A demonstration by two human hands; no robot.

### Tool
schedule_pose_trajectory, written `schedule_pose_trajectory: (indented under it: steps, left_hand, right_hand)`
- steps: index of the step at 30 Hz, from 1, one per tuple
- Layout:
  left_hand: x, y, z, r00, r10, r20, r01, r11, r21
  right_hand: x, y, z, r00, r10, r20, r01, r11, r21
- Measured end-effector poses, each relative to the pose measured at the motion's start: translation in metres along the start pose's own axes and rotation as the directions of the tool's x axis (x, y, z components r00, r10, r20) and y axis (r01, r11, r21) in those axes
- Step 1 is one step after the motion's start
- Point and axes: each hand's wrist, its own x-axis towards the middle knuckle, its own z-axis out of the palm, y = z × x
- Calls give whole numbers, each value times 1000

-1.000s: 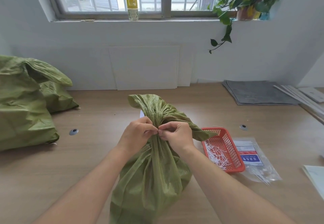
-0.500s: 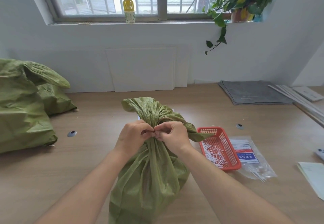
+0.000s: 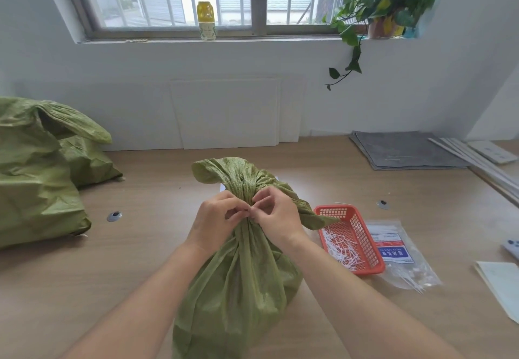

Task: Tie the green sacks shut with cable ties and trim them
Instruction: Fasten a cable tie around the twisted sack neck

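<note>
Sack (image 3: pixel 238 280) neck pinched by left hand (image 3: pixel 217 219) & right hand (image 3: pixel 276 218); if grip slips, gathers prob. spring loose.

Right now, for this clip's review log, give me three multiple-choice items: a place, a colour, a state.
1. Where is the mesh basket? A) windowsill B) on the table, right of the held sack C) floor
2. Basket's colour? A) red B) blue C) white
3. The held sack's neck is? A) spread open B) bunched and pinched C) cut off

B: it stands beside the sack. A: its mesh is red. B: left hand and right hand meet on the bunched neck.
</note>
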Motion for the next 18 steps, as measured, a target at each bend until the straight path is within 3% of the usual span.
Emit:
schedule_pose_trajectory:
  steps: [3, 8, 18]
  left_hand:
    - [3, 4, 3, 1000, 1, -20, -1, 1000, -12]
    - [4, 4, 3, 997, 77, -21, -76, 997, 11]
    - [11, -9, 12, 986, 163, -27, -160, 983, 95]
  right_hand:
    - [0, -1, 4, 998, -43, -44, 41, 998, -51]
    - [6, 3, 4, 1000, 28, -15, -27, 998, 61]
    - [13, 8, 6, 999, -11, -32, 12, 1000, 19]
